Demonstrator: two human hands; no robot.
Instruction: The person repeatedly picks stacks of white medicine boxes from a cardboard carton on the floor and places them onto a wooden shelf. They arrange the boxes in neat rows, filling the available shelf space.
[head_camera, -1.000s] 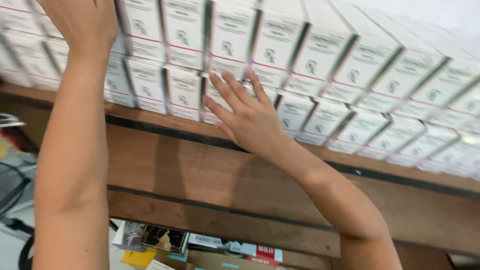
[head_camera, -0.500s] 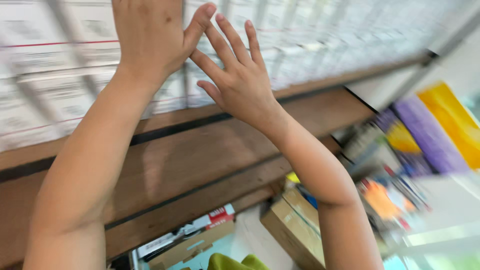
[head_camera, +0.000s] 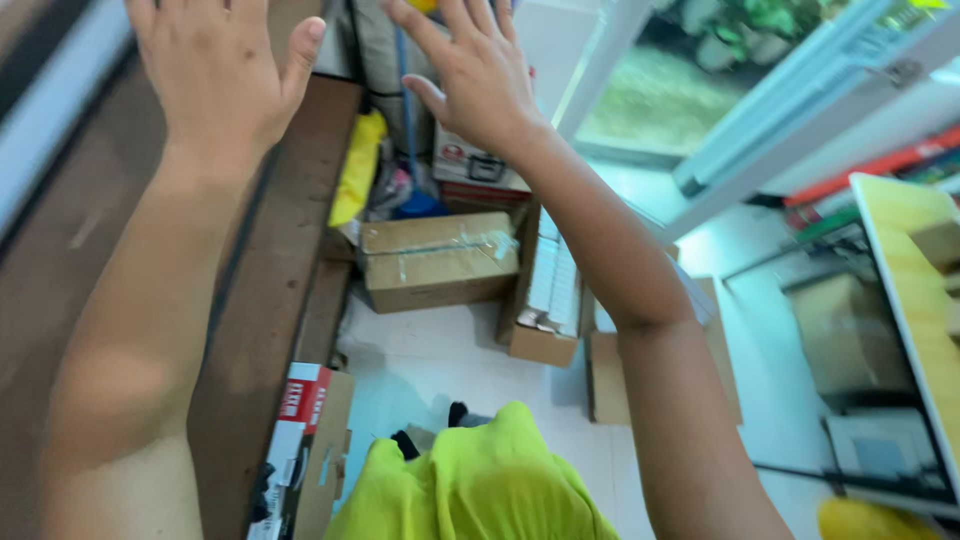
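Brown shelf wood (head_camera: 270, 300) lies beside my left hand (head_camera: 215, 70); right hand (head_camera: 480, 75) hovers over taped cardboard box (head_camera: 440, 260), both spread, holding nothing.

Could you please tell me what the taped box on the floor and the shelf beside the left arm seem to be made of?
Taped box: apparently brown cardboard, matte, with glossy clear tape along its seam. Shelf: probably wood, dark brown and dull; the blur hides any grain.

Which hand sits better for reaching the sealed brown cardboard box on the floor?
Probably the right hand: it is raised open roughly above the sealed brown cardboard box, while the left hand, also empty, is over the dark wooden shelf.
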